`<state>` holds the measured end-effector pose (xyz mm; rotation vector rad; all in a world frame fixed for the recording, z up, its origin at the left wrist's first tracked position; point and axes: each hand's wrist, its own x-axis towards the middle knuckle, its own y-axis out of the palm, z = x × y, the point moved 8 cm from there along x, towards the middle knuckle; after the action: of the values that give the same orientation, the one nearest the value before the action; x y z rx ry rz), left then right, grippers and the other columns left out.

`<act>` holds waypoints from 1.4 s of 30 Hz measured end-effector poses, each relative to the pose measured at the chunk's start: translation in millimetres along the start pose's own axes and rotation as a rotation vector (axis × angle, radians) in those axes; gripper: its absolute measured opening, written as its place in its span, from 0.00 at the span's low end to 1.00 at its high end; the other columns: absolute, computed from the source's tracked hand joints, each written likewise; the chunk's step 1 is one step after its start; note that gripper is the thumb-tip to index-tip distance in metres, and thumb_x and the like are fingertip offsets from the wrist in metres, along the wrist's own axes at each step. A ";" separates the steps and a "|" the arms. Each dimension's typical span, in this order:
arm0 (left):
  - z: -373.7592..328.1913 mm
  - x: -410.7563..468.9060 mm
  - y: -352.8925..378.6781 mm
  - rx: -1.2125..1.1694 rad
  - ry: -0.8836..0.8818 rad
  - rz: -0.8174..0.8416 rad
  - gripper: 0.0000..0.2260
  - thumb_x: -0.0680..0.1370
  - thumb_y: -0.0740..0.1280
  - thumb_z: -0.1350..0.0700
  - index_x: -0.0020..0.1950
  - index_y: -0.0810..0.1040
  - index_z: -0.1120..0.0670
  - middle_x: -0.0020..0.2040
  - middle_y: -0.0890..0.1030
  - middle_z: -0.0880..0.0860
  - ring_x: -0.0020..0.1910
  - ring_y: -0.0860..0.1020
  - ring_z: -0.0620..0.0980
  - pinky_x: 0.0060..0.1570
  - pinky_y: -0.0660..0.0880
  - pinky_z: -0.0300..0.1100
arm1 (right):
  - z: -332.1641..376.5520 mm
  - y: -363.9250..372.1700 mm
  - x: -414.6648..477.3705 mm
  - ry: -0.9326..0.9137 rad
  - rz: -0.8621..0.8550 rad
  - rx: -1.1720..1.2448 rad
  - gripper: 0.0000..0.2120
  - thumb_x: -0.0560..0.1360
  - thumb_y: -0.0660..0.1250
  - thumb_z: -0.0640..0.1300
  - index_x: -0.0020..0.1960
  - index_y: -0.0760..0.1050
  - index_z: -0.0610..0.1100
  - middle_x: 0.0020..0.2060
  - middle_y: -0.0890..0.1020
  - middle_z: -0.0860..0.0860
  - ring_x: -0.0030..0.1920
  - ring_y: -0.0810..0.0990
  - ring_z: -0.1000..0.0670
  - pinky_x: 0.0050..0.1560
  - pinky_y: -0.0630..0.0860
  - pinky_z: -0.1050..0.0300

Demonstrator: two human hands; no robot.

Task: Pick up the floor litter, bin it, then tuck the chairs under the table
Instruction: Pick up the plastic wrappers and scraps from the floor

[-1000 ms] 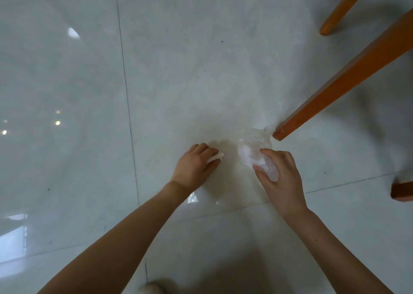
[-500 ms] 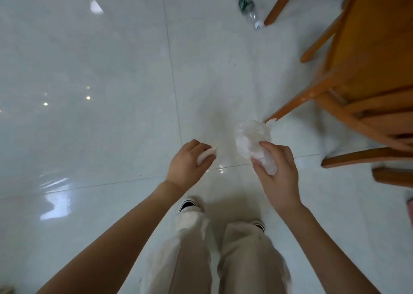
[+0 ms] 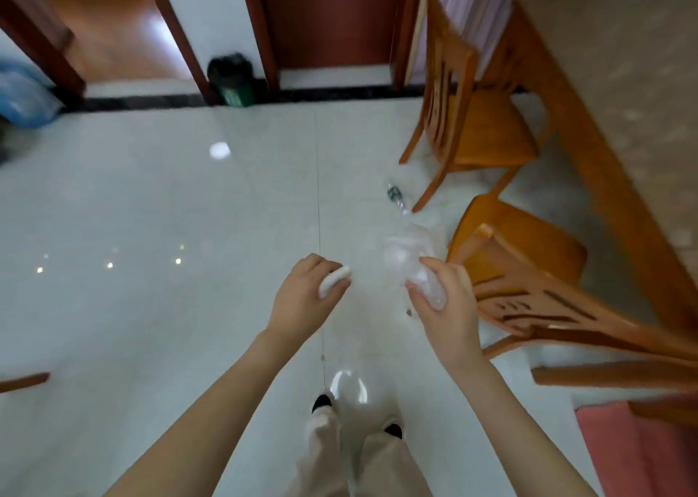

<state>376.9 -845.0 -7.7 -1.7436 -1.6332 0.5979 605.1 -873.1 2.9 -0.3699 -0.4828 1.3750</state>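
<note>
blue bag sits at the far-left edge of the floor, not our concern. bin, black liner, stands at the far edge of the floor against the wall between two door frames. it's well apart from both hands and a bit left of them.

left hand is curled round a small white wad, with only the wad's end poking out past the fingers. right hand grips crumpled clear plastic, bunched in the fist with the loose end puffing up above it. both hands are full, out over mid-floor, near each other but apart.

step in hand, my read: carry both pieces to the bin. to do it well, hold both tight on the walk, since the plastic looks light and springy and could slip. get each hand right over the bin mouth before letting go. drop the wad first, then push the plastic down in.

bottle lies on the floor beyond the right hand, just beside a leg of the far chair. there's no free hand for it, so it likely needs a second trip. near chair is just right of the right hand. both chairs stand pulled out from the table at the right edge. tucking comes last.
</note>
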 end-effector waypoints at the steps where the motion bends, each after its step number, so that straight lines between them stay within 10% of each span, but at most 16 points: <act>1: -11.0 -4.2 -16.5 -0.016 -0.017 -0.025 0.04 0.77 0.69 0.51 0.50 0.81 0.49 0.45 0.76 0.44 0.47 0.74 0.42 0.45 0.66 0.30 | 17.8 -9.8 -2.2 -0.031 -0.001 0.004 0.16 0.76 0.71 0.45 0.63 0.75 0.48 0.53 0.73 0.54 0.54 0.73 0.63 0.55 0.70 0.71; 23: -26.7 -106.0 -79.6 -0.110 -0.288 -0.294 0.02 0.76 0.70 0.53 0.46 0.81 0.46 0.43 0.75 0.41 0.49 0.75 0.42 0.45 0.68 0.30 | 79.9 19.3 -26.3 -0.202 0.335 0.049 0.15 0.76 0.71 0.48 0.61 0.73 0.58 0.54 0.72 0.62 0.54 0.71 0.70 0.46 0.70 0.76; 42: 195.4 94.2 -229.8 0.005 -0.303 -0.304 0.03 0.75 0.70 0.51 0.48 0.81 0.47 0.43 0.74 0.40 0.46 0.74 0.41 0.43 0.67 0.28 | 196.7 268.9 179.5 -0.214 0.386 0.065 0.15 0.76 0.71 0.50 0.59 0.72 0.62 0.54 0.72 0.62 0.54 0.73 0.66 0.48 0.67 0.77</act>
<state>89.6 -721.9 39.1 -1.4106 -2.0540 0.7424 297.5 -657.8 49.8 -0.2713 -0.5604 1.8122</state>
